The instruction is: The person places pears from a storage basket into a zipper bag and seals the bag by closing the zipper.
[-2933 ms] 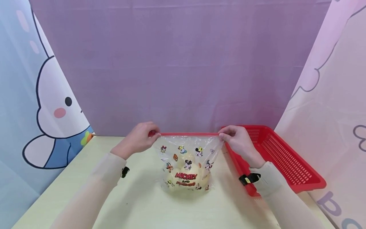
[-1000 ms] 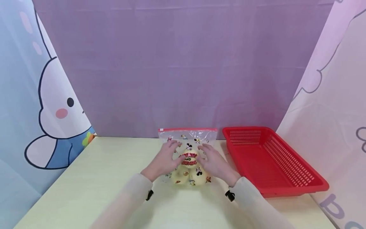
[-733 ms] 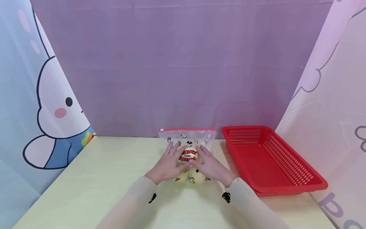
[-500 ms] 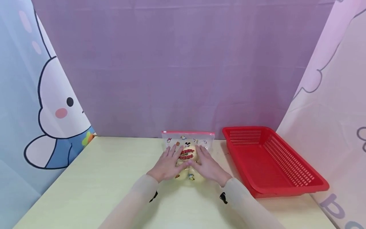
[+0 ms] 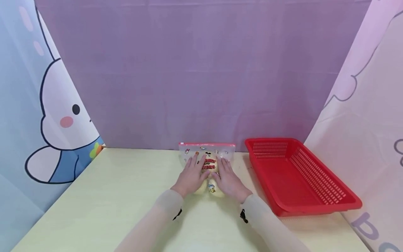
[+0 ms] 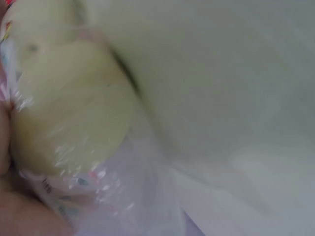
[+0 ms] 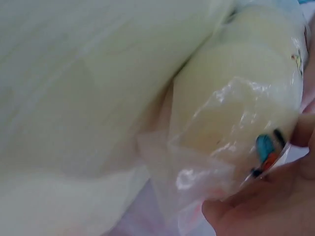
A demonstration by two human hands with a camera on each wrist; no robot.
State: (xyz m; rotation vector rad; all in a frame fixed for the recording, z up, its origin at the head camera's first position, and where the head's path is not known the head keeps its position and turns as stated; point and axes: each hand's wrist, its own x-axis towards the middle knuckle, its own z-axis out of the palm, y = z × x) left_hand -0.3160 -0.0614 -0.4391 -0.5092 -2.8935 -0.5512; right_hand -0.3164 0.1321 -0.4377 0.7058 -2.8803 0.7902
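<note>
A clear zip bag (image 5: 226, 152) printed with cartoon figures lies on the table, its red zip strip (image 5: 207, 144) along the far edge with a small white slider (image 5: 181, 143) at the left end. Smooth, rounded, pale yellow things (image 6: 74, 108) fill its near part; their kind does not show. My left hand (image 5: 190, 177) rests on the left side of the bag, fingers extended toward the zip. On the right side rests my right hand (image 5: 231, 181), also with straight fingers. Both thumbs come close together over the middle. Film wrinkles round a yellow thing (image 7: 236, 98) in the right wrist view.
A red plastic basket (image 5: 277, 196) with perforated sides stands on the table (image 5: 126, 196) to the right of my right hand. A purple cloth (image 5: 201, 77) hangs behind the table, with printed cloths at both sides.
The hands earlier pinched the zip strip's ends and held the bag upright. It now lies flat with the zip away from me, and both hands have come down onto its sides.
</note>
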